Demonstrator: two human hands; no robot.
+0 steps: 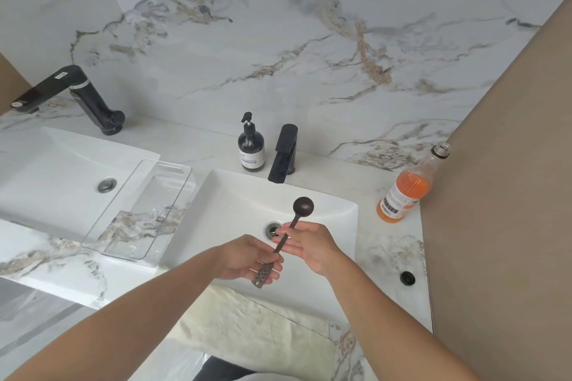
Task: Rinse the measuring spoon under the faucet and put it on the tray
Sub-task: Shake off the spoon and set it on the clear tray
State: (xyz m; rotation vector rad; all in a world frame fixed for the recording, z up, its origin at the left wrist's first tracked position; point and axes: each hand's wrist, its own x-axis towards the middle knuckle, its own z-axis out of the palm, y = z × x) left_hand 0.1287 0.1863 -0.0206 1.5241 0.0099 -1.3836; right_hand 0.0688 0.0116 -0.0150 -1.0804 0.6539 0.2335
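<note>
Over the sink, both hands grip the measuring spoon: left hand fingers pinching the handle end, right hand mid-handle; clear tray sits well left.

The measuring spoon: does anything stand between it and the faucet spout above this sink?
Nothing visible does. The measuring spoon, held by both hands, has open air up to the faucet; the soap bottle stands aside.
</note>
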